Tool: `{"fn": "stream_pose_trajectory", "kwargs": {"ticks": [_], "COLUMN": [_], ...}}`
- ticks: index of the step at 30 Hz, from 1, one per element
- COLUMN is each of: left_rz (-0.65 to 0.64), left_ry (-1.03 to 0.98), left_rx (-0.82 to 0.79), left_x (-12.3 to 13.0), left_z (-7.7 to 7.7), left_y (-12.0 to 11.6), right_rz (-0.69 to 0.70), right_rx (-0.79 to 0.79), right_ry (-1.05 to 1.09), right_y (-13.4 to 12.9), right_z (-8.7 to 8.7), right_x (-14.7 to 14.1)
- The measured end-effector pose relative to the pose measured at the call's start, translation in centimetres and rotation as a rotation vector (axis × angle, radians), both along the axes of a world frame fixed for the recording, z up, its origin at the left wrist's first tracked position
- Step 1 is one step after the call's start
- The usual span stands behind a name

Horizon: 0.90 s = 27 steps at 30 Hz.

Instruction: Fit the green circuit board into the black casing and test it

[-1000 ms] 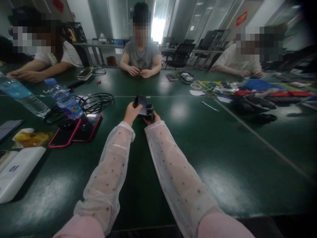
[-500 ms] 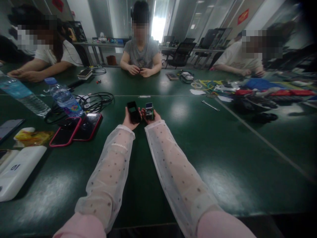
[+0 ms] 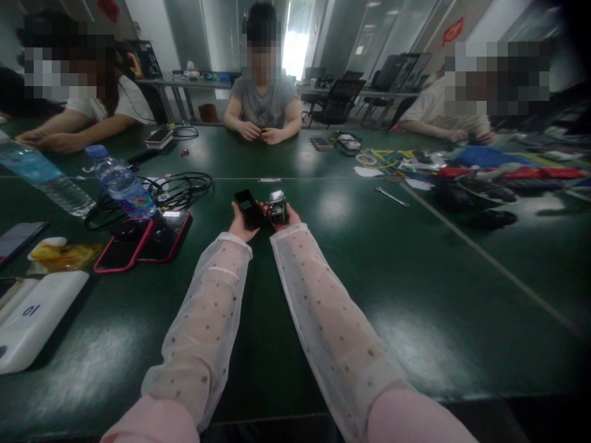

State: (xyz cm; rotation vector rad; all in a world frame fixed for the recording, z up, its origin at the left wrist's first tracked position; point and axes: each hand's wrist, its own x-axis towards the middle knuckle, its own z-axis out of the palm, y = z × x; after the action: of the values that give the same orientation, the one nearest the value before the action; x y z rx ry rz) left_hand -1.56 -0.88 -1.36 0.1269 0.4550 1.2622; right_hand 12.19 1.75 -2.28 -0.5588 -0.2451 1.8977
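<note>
My left hand is closed around a black rectangular casing, which has a small window-like opening near its top. Close beside it, my right hand grips a small electronic module with a bright little screen at its upper end and a green circuit-board edge. Both are held up over the dark green table, the casing and the module nearly side by side. Fingers behind the two pieces are mostly hidden.
Left of my arms lie two red-edged phones, a water bottle, coiled black cables and a white case. To the right are a wrench and a cluttered pile. Several people sit across the table.
The casing has tilted slightly to the left in my left hand. The module in my right hand has turned a little, and its screen looks brighter.
</note>
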Motion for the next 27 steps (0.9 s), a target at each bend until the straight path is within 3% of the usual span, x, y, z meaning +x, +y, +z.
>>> {"fn": "stream_pose_trajectory", "kwargs": {"ticks": [5, 10, 16, 22, 27], "left_rz": [-0.015, -0.037, -0.068, -0.072, -0.094], "left_ry": [0.018, 0.1, 0.214, 0.271, 0.257], "left_rx": [0.002, 0.014, 0.022, 0.091, 0.108], "left_x": [0.0, -0.2, 0.0, 0.5, 0.6], "left_z": [-0.2, -0.6, -0.3, 0.1, 0.1], "left_y": [0.4, 0.6, 0.5, 0.2, 0.1], "right_rz": [-0.044, -0.192, -0.377, -0.324, -0.347], "right_rx": [-0.028, 0.041, 0.297, 0.615, 0.724], "right_ry": [-0.074, -0.23, -0.53, -0.832, -1.096], "right_y": [-0.4, 0.0, 1.0, 0.1, -1.3], "right_z": [1.1, 2.8, 4.9, 5.7, 5.6], "right_x": [-0.3, 0.3, 0.5, -1.6, -3.2]}}
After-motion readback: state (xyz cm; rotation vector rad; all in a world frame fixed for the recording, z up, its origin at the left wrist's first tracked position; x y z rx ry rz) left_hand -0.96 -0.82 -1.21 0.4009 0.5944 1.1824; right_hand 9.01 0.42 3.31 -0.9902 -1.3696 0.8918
